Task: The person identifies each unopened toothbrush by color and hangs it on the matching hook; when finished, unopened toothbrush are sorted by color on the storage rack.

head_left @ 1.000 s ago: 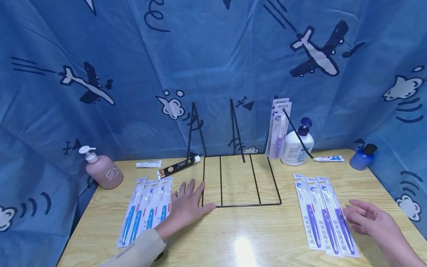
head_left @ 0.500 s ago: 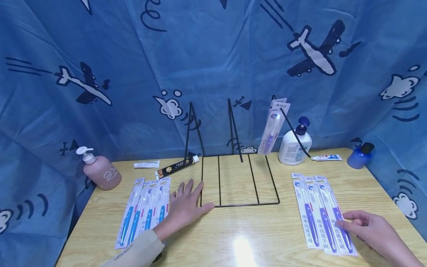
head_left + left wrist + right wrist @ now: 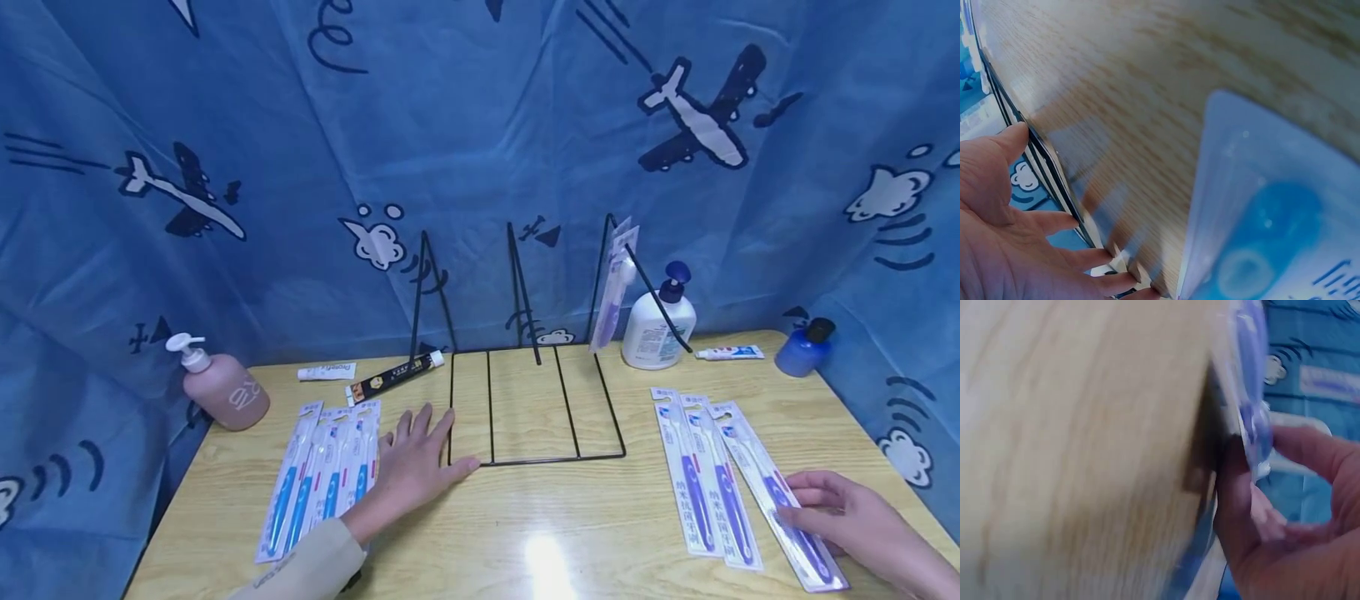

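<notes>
At the table, right hand pinches 1 purple toothbrush near its middle; left hand spread.

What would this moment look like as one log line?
right hand: pinching purple toothbrush pack | left hand: spread at left edge of black wire rack | hanging packs: purple, rack's right side
</notes>
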Motion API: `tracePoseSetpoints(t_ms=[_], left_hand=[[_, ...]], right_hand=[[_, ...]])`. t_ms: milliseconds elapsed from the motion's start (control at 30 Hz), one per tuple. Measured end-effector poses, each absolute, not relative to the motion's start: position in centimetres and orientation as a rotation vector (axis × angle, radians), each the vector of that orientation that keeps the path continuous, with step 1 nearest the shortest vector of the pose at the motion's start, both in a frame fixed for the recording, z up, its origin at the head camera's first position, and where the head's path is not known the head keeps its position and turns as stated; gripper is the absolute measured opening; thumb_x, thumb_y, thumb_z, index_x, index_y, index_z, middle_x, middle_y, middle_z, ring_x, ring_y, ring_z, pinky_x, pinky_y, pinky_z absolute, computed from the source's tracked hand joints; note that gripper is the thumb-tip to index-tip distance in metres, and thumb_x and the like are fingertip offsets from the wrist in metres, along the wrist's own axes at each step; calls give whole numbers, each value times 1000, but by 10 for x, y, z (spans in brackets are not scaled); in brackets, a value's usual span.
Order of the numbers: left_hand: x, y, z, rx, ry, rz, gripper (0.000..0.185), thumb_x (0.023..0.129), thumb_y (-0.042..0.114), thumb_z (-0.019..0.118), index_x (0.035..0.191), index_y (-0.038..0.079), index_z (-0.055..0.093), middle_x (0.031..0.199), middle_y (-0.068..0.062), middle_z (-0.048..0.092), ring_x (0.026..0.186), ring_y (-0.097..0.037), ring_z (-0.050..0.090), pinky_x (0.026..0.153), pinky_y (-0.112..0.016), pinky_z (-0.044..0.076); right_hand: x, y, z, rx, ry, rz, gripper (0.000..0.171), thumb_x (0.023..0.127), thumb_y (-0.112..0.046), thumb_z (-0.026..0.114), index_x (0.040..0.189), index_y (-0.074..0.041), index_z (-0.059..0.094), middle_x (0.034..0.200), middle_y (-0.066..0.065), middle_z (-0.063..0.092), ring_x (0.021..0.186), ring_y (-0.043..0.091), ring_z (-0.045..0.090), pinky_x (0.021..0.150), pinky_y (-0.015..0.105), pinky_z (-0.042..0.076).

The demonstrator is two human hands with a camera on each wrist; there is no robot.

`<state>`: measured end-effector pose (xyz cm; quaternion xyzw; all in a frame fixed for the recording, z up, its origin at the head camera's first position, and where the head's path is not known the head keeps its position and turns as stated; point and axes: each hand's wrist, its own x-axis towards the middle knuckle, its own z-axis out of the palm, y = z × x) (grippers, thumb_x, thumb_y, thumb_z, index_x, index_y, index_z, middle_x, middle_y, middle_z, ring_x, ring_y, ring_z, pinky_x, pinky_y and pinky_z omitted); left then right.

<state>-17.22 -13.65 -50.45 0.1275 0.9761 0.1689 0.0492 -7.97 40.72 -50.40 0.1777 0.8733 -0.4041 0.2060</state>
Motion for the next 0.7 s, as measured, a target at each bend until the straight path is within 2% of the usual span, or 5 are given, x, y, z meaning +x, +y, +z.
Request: tracePoseSetpoints(t_ms=[100,300,400,567,700], left_hand=[[-172,-137,-505,391,2975,520,90,100,66,67,167,10,45,172,-28,32,155,-59,27,113,-84,26],[-171,-136,-505,396,2974,521,90,100,66,67,167,10,45,172,-28,31,155,-59,27,113,-85,25],[-171,-136,-504,391,2972,523,90,100,66,68,167,10,45,172,-28,31,155,-59,26,113,-85,24],[-170,-135,-503,377,2975,513,90,100,66,68,167,10,45,172,-28,31,155,-59,27,114,-84,25],[-170,-134,-503,378,2978,505,90,100,66,68,167,11,44,172,-28,31,155,-59,27,114,-84,25]], right_hand=[[-80,414,-504,433,2287,-1260,102,102,-40,80,163,13,19,131,34,62,100,29,69,80,43,62],[-76,422,-504,370,1991,-1539,102,111,-28,68,169,6,-9,139,19,60,109,33,70,90,53,61],[-74,420,-502,342,1880,-1633,101,114,-25,63,169,0,-18,150,29,48,114,35,68,95,55,60],[-75,404,-492,326,1955,-1593,101,114,-29,62,170,-13,-20,168,42,8,126,37,59,96,53,59],[-76,385,-484,278,2043,-1622,100,113,-28,65,169,-20,-16,170,40,9,135,39,56,99,55,59]])
